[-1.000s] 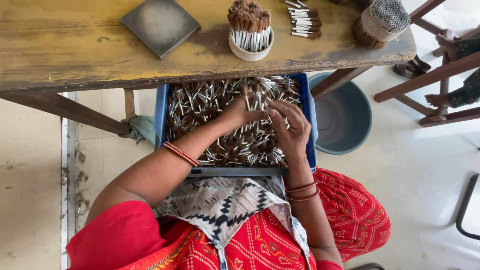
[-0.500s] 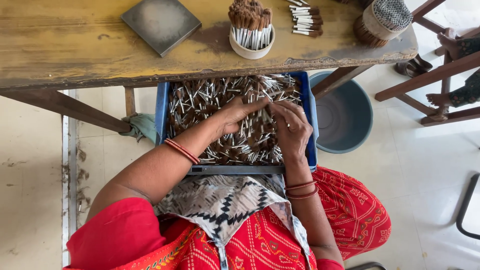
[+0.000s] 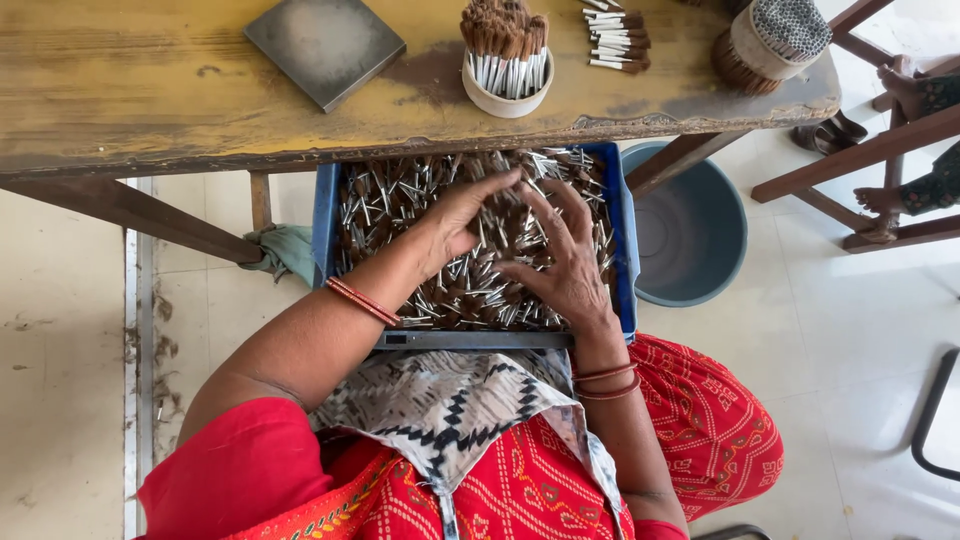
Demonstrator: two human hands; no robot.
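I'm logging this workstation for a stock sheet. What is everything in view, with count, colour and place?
Blue crate: one, on the lap under the table edge.
Small brush heads: many, silver with brown tips, filling the crate.
Wooden table: one, worn yellow-brown, top.
Grey slab: one, on the table.
Cup of brushes: one, cream, on the table.
Loose brushes: small pile, beside the cup.
Bucket: one, grey-blue, on the floor, right.
Left hand: in the crate.
Right hand: in the crate.

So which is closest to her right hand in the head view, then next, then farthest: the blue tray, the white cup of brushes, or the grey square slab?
From the right hand:
1. Blue tray, right beneath the hand.
2. White cup of brushes, up on the table, just ahead.
3. Grey square slab, on the table, far off to the left.
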